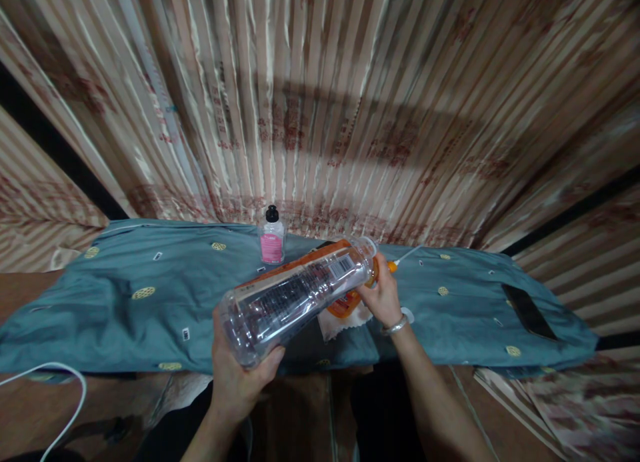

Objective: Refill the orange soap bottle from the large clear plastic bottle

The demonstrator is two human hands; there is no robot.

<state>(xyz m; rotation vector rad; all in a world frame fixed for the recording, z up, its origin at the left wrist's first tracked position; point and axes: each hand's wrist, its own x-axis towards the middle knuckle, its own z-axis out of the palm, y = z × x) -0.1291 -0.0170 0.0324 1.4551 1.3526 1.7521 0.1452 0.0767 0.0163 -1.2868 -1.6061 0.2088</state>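
Observation:
A large clear plastic bottle [300, 295] with an orange-edged label and a barcode is held tilted over the cloth, its neck up to the right. My left hand [243, 375] is closed around its base. Near the neck, my right hand [383, 292] grips the other end, a silvery bracelet on its wrist. An orange piece [393, 267] with a thin whitish tube shows just beyond my right hand; whether the fingers touch it, I cannot tell. Below the bottle, partly hidden, lie an orange item [345, 307] and a white scallop-edged piece [345, 325].
A small clear bottle [272, 245] with a pink label and black cap stands at the back of the teal patterned cloth [165, 309]. A dark phone-like slab [529, 311] lies at the right. A white cable [83, 389] curves at lower left. Striped curtains [310, 115] hang behind.

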